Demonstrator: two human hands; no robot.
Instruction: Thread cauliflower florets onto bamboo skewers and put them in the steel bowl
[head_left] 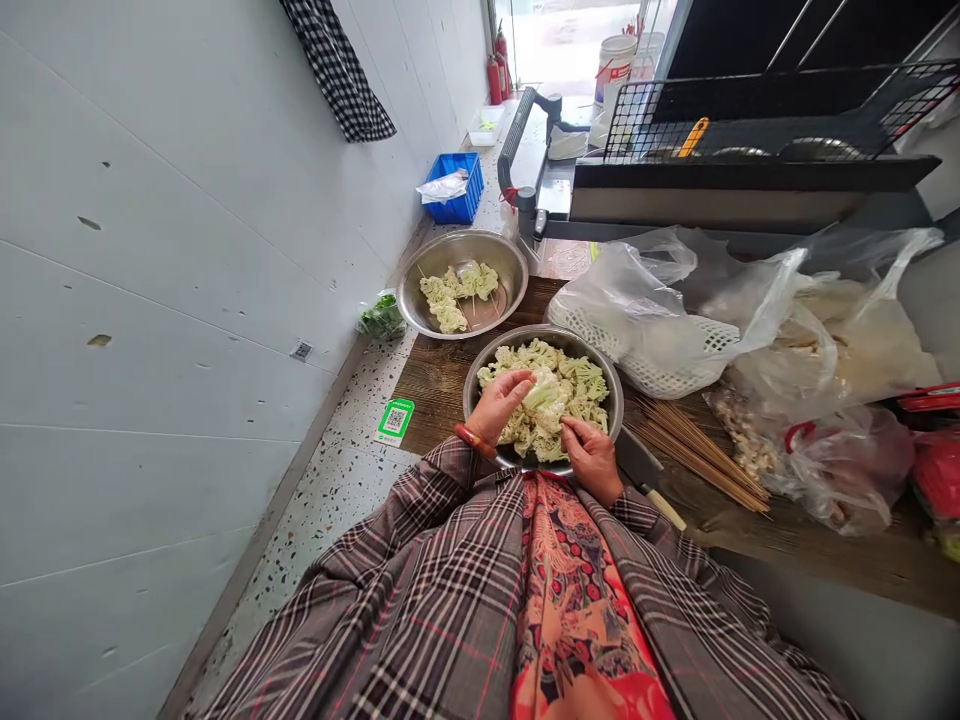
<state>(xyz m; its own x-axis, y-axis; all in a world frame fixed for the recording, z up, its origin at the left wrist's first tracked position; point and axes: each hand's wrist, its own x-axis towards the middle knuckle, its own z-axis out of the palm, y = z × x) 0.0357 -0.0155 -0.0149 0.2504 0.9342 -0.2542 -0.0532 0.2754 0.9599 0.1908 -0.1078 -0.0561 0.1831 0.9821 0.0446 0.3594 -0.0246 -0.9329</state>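
A steel bowl point(616, 398) full of cut cauliflower point(589, 378) stands in front of me, with both hands over it. My left hand point(498, 408), a reddish-brown bracelet at its wrist, is closed at the edge of a pale cauliflower floret point(545, 388). On the right, my right hand point(592, 456) has its fingers pinched together low by the same floret; what lies between them is too small to make out. Behind and to the left, a second steel bowl point(517, 262) holds several skewered cauliflower pieces point(444, 302) with thin sticks showing.
Bamboo skewers point(701, 455) lie right of the bowl, near a knife point(661, 505). Plastic bags point(840, 330) and a white basket point(667, 365) crowd the right side. A wall point(187, 300) runs along the left, with a green QR card point(394, 421) and a blue crate point(459, 195).
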